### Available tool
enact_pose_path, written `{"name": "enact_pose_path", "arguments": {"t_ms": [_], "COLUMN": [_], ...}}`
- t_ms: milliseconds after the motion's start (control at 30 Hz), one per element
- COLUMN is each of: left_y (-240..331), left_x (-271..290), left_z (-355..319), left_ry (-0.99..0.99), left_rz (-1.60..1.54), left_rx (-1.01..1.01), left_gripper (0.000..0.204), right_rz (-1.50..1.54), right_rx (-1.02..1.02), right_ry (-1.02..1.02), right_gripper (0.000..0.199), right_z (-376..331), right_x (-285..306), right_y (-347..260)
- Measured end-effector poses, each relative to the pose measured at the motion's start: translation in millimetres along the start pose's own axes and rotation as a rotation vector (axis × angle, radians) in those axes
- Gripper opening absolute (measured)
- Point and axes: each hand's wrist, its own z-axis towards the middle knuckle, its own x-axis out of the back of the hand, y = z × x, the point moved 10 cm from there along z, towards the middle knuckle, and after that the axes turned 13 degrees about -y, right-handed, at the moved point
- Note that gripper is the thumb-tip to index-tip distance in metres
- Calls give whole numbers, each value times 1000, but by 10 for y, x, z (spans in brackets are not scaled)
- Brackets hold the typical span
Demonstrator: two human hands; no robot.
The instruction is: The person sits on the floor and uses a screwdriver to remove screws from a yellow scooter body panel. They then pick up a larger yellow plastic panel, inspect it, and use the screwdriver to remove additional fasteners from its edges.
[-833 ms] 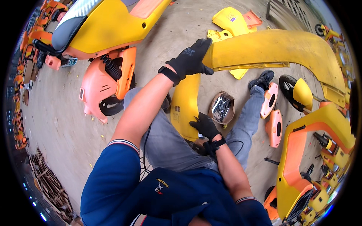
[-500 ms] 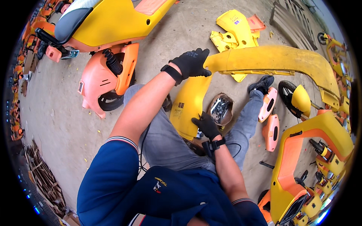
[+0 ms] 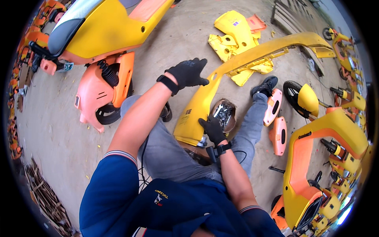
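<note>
Two gloved hands grip one long yellow body panel (image 3: 241, 65) arching over the concrete floor (image 3: 51, 130) across the person's lap. Left hand (image 3: 188, 73) presses its upper edge, fingers curled; right hand (image 3: 213, 128) clasps its lower end beside a headlamp unit (image 3: 224, 112).

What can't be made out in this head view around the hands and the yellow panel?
- Right hand fingertips: behind the yellow panel edge.
- Panel's lower end: hidden by the knees.
- Contents of the round tin: too small and partly covered.
- Left hand palm: faces away, so contact is unclear.
</note>
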Motion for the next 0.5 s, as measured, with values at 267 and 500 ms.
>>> {"name": "enact_pose_path", "arguments": {"t_ms": [267, 500], "left_y": [-21, 38], "left_x": [-57, -161], "left_z": [19, 35], "left_ry": [6, -40], "left_rz": [-20, -44], "left_rx": [-30, -82], "left_gripper": [83, 96], "right_rz": [105, -19], "right_rx": [26, 76], "right_ry": [30, 146], "right_gripper": [32, 34], "right_z": [75, 159], "right_x": [155, 576], "right_y": [-89, -426]}}
